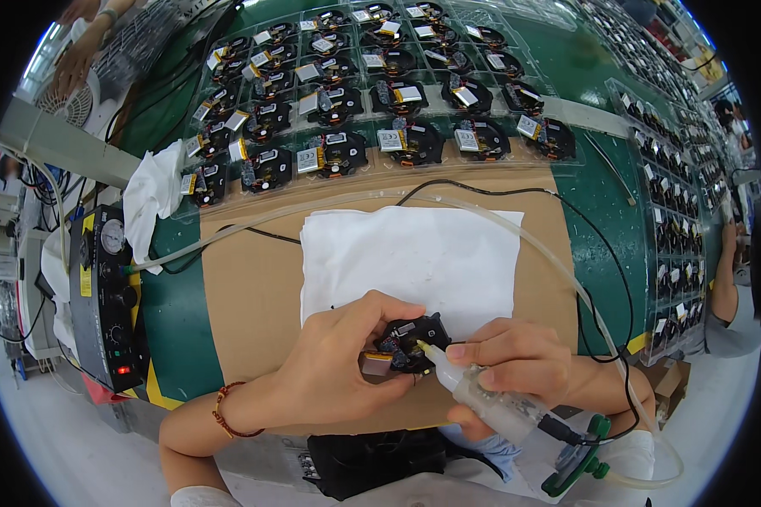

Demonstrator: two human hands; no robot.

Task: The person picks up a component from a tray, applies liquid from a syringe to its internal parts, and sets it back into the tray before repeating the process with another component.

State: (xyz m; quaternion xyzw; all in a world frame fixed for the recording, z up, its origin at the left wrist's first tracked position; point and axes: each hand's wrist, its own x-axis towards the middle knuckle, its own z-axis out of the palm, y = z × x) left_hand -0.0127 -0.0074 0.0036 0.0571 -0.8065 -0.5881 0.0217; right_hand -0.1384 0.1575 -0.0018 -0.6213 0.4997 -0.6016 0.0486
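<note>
one black module (pixel 409 340) is pinched by the left hand (pixel 342 355); one syringe (pixel 500 409) is gripped by the right hand (pixel 520 363); by a slipped tip (pixel 423 346), the module could be scratched.

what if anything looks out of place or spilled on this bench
The white cloth at the left lies bunched up, unlike the flat white sheet in the middle, though that is only mildly untidy. No spill shows around the black part in the left hand.
</note>
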